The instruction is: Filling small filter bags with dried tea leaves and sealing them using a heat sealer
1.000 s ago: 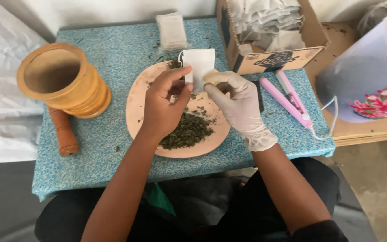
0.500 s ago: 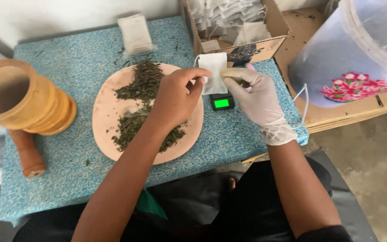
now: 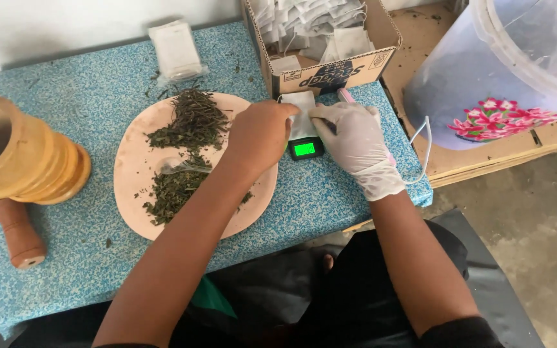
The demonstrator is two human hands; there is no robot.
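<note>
A bare left hand [image 3: 260, 132] and a white-gloved right hand [image 3: 354, 138] pinch a small white paper sachet [image 3: 301, 116] from either side above a pocket scale [image 3: 306, 149], beside a round plate [image 3: 138, 174] of dried leaves [image 3: 188, 125].

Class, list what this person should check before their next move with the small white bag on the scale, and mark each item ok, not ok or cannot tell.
1. Both hands on the bag: left hand and gloved right hand pinch the white bag. Ok.
2. Bag over the small scale: ok.
3. Scale switched on: display lit green. Ok.
4. Reading steady: digits too small. Cannot tell.
5. Dried leaves left on the round plate: ok.
6. Bag mouth closed: hidden by fingers. Cannot tell.
</note>
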